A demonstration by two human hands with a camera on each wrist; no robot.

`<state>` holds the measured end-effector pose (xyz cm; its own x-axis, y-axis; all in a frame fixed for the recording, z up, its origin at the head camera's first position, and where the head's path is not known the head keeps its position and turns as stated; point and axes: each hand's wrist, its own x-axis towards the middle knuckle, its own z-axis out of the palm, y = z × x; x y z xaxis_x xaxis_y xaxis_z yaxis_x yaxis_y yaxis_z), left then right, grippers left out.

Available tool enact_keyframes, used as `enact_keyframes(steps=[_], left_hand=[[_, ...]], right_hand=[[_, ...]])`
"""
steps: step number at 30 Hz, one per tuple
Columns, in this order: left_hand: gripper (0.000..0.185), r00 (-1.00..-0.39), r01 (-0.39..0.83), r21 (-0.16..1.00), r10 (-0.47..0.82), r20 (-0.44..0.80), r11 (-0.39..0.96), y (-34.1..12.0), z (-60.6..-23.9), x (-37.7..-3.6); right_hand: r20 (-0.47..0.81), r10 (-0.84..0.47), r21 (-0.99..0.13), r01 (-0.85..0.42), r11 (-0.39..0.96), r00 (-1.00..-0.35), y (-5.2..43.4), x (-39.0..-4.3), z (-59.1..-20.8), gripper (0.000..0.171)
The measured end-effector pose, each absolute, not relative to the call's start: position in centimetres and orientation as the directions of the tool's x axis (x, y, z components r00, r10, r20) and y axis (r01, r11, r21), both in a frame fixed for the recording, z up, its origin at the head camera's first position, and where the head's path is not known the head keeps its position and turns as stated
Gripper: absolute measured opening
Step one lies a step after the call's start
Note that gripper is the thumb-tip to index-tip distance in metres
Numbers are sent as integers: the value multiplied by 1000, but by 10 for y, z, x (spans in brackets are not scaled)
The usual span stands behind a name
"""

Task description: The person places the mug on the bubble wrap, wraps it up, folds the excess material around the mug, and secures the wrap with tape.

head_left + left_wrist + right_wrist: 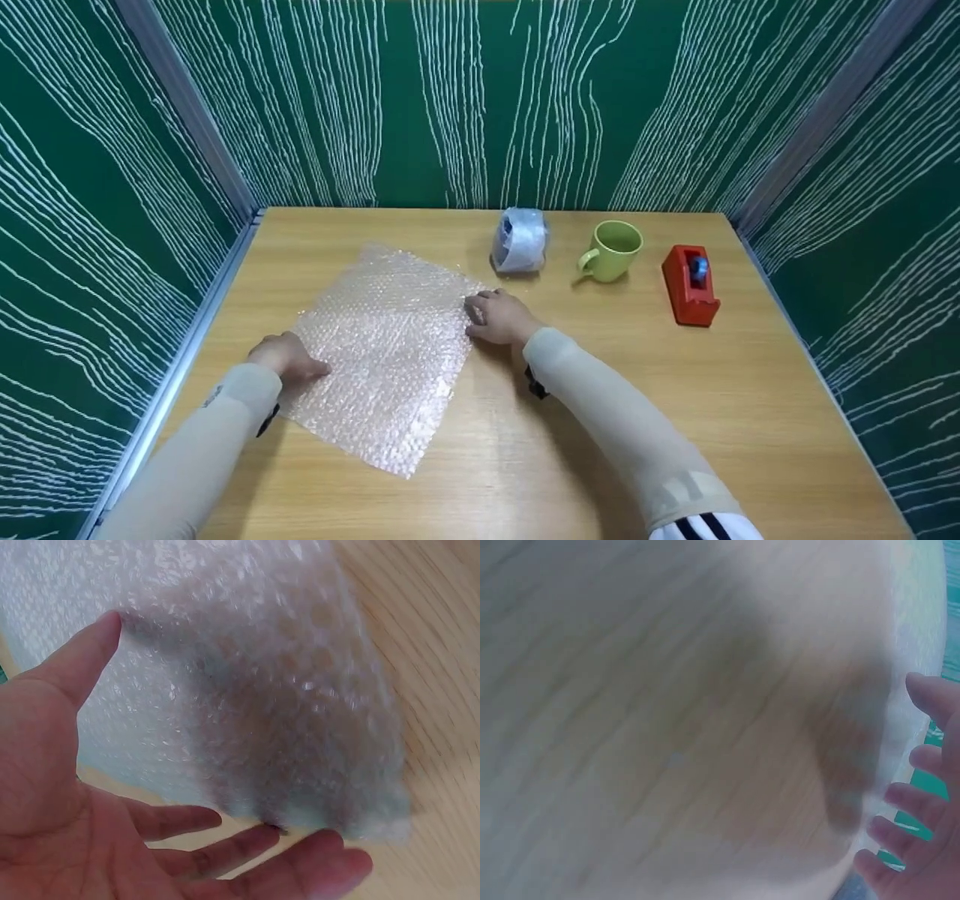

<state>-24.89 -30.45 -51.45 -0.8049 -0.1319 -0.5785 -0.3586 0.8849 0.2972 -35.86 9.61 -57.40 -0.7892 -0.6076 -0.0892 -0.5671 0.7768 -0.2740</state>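
Observation:
A sheet of clear bubble wrap (382, 352) lies at a slant on the wooden table. My left hand (289, 356) is at its left edge, and in the left wrist view the thumb (94, 652) extends over the bubble wrap (225, 690) while the other fingers stretch along its border. My right hand (502, 315) rests at the right corner of the sheet, fingertips on its edge. Spread, loosely bent fingers (911, 799) show in the right wrist view. Neither hand is curled round the sheet.
At the back of the table (600, 420) stand a plastic-wrapped roll (525, 240), a green mug (611, 255) with its handle to the left, and a red tape dispenser (690, 289) with a small blue roll. Green walls with white lines (405, 112) enclose the table.

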Motion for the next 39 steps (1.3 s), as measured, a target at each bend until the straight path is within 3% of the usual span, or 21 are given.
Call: enact_keyframes(steps=[5,8,12,19,23,30,39], left_hand=[[84,-798,-400,341,-140,-587,851,-309,-516,-257],[84,-808,-405,360,-144,-572,840,-309,-516,-260],[85,-836,-354,360,-120,-535,863,-305,-517,-264],[86,-880,-228,376,-25,-475,898,-295,-522,-277],[90,-897,-138,381,48,-439,914,-283,-526,-287],[88,-923,13,413,169,-344,911,-253,-535,-300],[77,-924,100,446,249,-291,889,-223,-538,-311]], right_hand=[[-100,-602,-244,-567,787,-792,101,-346,-568,67],[-100,-616,-242,-582,776,-781,107,-337,-567,55],[-93,-650,-263,-611,747,-754,117,-323,-568,38],[-41,-729,-265,-697,667,-683,131,-311,-557,34],[-41,-738,-310,-694,650,-673,135,-314,-552,43],[-117,-716,-389,-631,671,-689,142,-317,-560,84],[-124,-705,-357,-631,688,-698,147,-316,-561,98]])
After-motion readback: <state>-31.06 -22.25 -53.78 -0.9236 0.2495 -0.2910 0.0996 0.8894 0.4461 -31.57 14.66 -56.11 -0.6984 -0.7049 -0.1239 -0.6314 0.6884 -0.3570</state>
